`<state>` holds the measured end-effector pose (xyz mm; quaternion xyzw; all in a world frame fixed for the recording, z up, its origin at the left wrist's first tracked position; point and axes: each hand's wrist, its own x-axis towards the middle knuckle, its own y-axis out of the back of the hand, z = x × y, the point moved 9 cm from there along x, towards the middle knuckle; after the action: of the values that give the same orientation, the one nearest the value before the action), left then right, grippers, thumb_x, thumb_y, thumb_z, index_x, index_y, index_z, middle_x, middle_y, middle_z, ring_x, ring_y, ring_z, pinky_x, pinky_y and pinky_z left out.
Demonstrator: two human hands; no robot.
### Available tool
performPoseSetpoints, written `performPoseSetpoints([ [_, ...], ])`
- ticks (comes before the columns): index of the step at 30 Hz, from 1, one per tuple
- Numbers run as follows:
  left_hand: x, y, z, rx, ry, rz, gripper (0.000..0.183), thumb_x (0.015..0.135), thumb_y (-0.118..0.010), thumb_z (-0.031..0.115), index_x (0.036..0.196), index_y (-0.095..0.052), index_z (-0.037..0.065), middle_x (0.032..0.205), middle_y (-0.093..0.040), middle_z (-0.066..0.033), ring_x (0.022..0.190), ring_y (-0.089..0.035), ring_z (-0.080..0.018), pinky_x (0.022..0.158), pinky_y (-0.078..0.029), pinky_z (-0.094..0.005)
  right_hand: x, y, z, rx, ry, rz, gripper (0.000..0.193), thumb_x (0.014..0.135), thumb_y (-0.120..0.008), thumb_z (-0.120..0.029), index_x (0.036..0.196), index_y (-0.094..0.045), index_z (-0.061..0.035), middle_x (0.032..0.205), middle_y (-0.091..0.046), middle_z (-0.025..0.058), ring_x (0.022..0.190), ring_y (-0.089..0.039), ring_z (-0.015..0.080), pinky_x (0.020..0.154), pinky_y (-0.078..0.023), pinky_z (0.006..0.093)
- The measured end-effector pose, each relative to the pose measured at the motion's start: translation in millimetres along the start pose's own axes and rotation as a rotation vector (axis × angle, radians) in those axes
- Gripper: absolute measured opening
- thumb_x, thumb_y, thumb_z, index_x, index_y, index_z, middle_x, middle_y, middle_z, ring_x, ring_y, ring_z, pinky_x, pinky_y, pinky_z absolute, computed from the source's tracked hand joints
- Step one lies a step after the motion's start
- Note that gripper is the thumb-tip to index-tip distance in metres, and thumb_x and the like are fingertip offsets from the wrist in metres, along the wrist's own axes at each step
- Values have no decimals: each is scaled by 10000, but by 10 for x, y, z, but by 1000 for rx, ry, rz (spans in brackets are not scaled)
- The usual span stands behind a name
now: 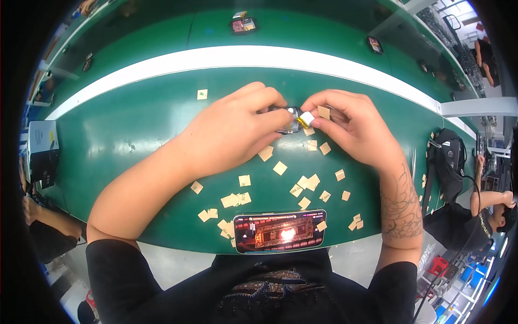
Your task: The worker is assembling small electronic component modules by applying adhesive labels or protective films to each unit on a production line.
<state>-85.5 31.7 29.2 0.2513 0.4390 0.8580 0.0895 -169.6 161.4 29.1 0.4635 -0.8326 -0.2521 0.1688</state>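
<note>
My left hand [237,129] and my right hand [350,127] meet over the green conveyor belt [135,129]. Together they hold a small dark device [290,125] between the fingertips. A small silver cell with a yellow end [306,119] sits at the device, pinched by my right thumb and forefinger. My left fingers curl over the device's left side and hide most of it. A tan square [324,112] sticks to my right forefinger.
Several small tan paper squares [280,168] lie scattered on the belt below my hands. A phone with a lit screen [280,231] lies at the near edge. A white stripe [259,56] crosses the belt. Another small tray [243,24] sits farther off. A seated person [475,216] is at right.
</note>
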Motion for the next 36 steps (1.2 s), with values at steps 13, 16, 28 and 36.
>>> performPoseSetpoints([
  [13,23,41,35,50,-54,19,322,799,-849,55,1104,-746,70,1146,-694,-71,1037,-666,-290,888,-587,-401,-46,-213,-200,-239,0,202,183,955,-713,-7,1134,-699,-43,996,-722,157,912,-728,392,779,-592,465],
  [16,25,56,29,16,-37,33,337,792,-853,43,1106,-734,68,1133,-705,-75,1044,-669,-302,891,-584,-410,-49,-217,-179,-197,-48,225,188,952,-722,-1,1134,-701,-40,992,-729,155,917,-741,373,786,-597,447],
  [28,27,63,-13,-37,25,24,430,789,-857,32,1181,-686,70,1105,-695,-89,1037,-668,-324,886,-580,-425,-35,-129,-59,-115,-98,220,189,933,-753,30,1117,-736,-14,975,-735,147,899,-752,321,789,-596,385],
  [36,34,56,-26,-83,35,27,438,795,-852,22,1194,-679,68,1097,-683,-100,1033,-661,-334,873,-574,-431,-55,-190,-124,-174,-60,210,221,948,-743,18,1165,-716,-17,1026,-739,155,928,-762,327,794,-610,395],
])
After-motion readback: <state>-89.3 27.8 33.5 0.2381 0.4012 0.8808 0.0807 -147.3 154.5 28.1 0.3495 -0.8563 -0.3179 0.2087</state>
